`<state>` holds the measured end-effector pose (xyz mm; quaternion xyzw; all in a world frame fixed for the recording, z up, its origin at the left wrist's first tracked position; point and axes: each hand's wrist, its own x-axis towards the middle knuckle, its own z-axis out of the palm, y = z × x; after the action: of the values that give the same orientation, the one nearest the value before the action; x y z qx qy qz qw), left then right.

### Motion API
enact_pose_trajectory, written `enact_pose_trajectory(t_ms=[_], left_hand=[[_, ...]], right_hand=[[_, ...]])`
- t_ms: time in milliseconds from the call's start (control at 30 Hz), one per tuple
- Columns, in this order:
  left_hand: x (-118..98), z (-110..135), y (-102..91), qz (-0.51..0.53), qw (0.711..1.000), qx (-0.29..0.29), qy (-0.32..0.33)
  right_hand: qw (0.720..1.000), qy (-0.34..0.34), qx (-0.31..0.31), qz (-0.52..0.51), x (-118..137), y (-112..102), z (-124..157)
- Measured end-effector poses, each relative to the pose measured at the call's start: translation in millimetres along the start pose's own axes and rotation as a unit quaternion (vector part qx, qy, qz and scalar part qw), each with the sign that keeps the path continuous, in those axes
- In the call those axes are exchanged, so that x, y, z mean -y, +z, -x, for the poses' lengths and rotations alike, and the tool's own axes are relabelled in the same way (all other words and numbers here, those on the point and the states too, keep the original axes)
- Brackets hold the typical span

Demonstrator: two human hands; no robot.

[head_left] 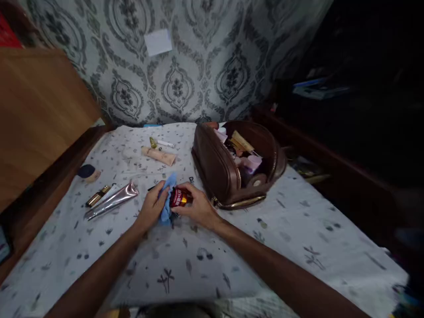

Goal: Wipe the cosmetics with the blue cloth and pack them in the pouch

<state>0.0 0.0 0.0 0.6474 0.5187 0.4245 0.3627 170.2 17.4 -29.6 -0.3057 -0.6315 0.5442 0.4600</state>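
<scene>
My right hand (198,206) is closed around a small dark red jar (179,197) with light lettering and a yellow patch. A light blue cloth (168,205) is gripped in my left hand (153,206) and pressed against the near left side of the jar. Just right of my hands stands a brown cosmetic bag (217,170), unzipped, with several tubes and a pink-lidded container (252,163) inside. To the left lie a shiny pink tube (112,202) and a black-and-gold lipstick tube (98,195).
Beyond my hands lie a beige tube (159,155), a white stick (166,144) and a small gold item (153,142). A round dark-topped item (88,172) sits near the left edge of the printed tablecloth (212,274). A patterned wall (179,57) stands behind.
</scene>
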Motion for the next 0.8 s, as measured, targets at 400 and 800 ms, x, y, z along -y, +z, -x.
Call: enact_pose_trajectory(t_ms=[400,800], left_hand=[[2.2,2.9,5.0,0.078,0.99,-0.064,-0.102],[22.4,16.2,-2.5,-0.053,0.979,-0.159,-0.114]], right_hand=[[0.981,-0.065,-0.093,0.158,3.2,-3.8,3.1],[0.992,-0.021,-0.106,0.058,-0.4,-2.0,-1.4]])
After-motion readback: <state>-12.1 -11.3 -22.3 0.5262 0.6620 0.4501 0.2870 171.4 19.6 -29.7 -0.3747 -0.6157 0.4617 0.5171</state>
